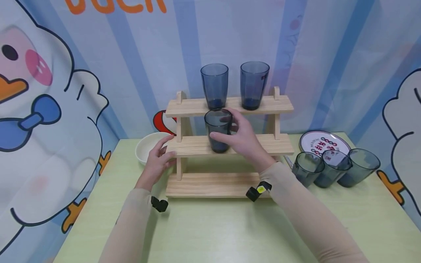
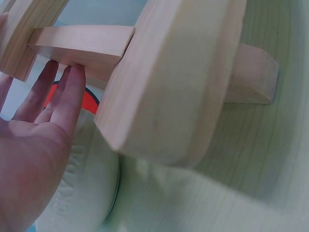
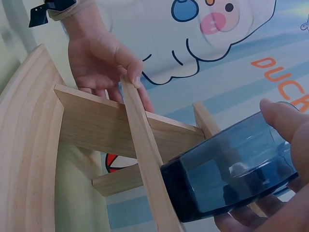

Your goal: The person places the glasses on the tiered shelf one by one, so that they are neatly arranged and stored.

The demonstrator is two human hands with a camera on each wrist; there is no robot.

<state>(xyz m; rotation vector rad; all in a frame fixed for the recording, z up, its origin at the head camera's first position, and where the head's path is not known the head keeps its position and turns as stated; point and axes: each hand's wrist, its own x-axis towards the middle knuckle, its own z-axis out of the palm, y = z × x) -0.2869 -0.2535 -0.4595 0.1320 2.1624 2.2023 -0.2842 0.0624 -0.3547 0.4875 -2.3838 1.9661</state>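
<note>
A three-tier wooden shelf rack (image 1: 210, 184) stands on the table. My right hand (image 1: 246, 140) holds a dark blue-grey glass (image 1: 215, 126) upright at the middle board, with the thumb on the near side and fingers round the far side. In the right wrist view the base of the glass (image 3: 227, 169) is right at the board's edge. My left hand (image 1: 155, 166) grips the left end of the middle board (image 3: 140, 123), thumb over its edge and fingers beside the side support (image 2: 84, 41). Two matching glasses, left (image 1: 215, 84) and right (image 1: 254, 84), stand on the top board.
Three more glasses (image 1: 336, 170) stand close together on the table (image 1: 210, 233) right of the rack. A white plate with red print (image 1: 309, 140) lies behind them. A white bowl (image 1: 144, 148) sits behind my left hand. A striped duck-print curtain (image 1: 141, 65) backs the table.
</note>
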